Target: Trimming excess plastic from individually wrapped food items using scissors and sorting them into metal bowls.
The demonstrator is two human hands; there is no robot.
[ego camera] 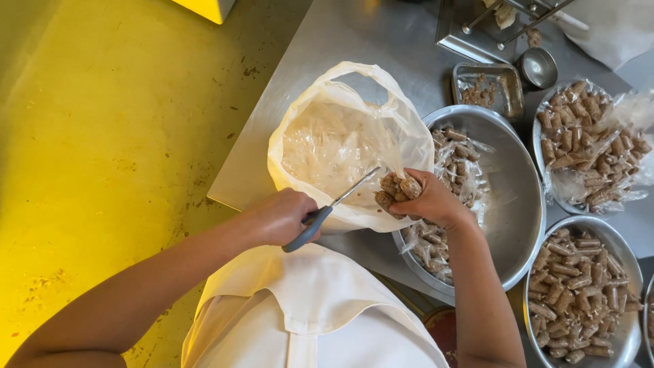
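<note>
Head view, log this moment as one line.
left hand: scissors | right hand: wrapped brown rolls | below: white plastic bag | right: steel bowl

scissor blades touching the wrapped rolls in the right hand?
Cannot tell. In the head view the scissors point their tips at the wrapped rolls held in the right hand, but clear film hides any contact or gap.

Both forearms reach forward, left hand (283, 217) closed in a fist-like grip, right hand (428, 200) curled, fingers pinched.

The scissor handles (308, 227) are hidden inside the left hand (283, 217). The lower-right bowl (630, 326) is cut off by the frame's edge; the tray (488, 86) contents are blurred.
</note>
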